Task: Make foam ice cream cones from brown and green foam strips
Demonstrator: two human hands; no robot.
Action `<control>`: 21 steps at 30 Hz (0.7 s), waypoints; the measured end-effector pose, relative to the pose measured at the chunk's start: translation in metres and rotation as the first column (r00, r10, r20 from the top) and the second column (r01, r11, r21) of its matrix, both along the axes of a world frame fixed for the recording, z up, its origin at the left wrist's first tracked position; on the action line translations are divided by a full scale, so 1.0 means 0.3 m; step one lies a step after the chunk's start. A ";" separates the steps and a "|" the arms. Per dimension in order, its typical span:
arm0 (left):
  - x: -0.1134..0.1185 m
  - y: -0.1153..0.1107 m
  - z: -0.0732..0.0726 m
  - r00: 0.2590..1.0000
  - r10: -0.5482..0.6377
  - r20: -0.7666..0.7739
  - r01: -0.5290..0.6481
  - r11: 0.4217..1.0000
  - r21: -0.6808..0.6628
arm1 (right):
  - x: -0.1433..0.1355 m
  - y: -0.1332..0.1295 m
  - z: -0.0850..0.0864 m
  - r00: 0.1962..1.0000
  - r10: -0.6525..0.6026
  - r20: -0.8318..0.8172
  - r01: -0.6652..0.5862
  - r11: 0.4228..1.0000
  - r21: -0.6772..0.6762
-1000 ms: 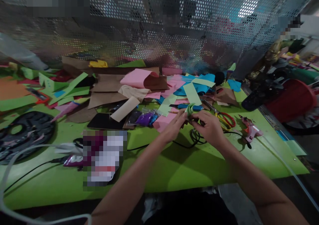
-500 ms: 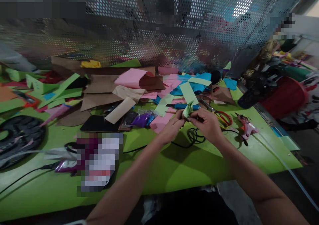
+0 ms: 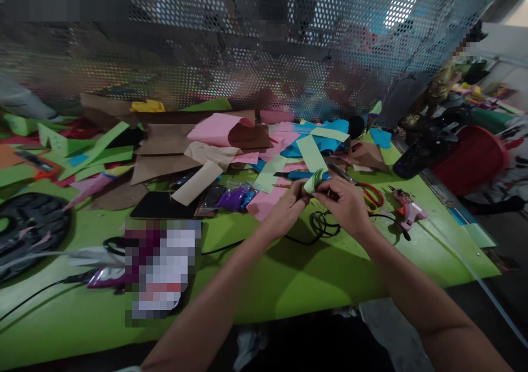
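The green paper (image 3: 311, 186), a small rolled piece, is up between both hands over the counter (image 3: 280, 284). Half a second ago it stood taller and more pointed; now it has tipped over to the right, its layered edges fanned out on top. The left hand (image 3: 291, 210) is closed on its near side, and the right hand (image 3: 347, 203) has thumb and fingers pinched at its base. To me that means it's being turned and shaped, not let go. The scissors (image 3: 381, 195) and glue gun (image 3: 411, 211) lie untouched to the right.
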State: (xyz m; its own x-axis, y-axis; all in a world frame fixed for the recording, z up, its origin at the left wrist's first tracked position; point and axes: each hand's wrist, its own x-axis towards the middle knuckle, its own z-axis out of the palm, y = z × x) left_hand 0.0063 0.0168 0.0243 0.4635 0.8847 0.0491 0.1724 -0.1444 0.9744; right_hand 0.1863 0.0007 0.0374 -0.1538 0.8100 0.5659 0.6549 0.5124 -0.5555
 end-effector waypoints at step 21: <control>0.010 -0.016 -0.030 0.994 0.069 0.086 -0.065 0.996 -0.053 | -0.030 -0.015 -0.031 0.998 -0.026 0.049 0.025 0.999 0.031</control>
State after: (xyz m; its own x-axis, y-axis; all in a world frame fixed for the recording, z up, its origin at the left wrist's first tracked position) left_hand 0.0093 0.0120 0.0152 0.3990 0.9160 0.0417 0.0937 -0.0860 0.9919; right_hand 0.1773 -0.0038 0.0280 -0.1616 0.7965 0.5827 0.6942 0.5113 -0.5065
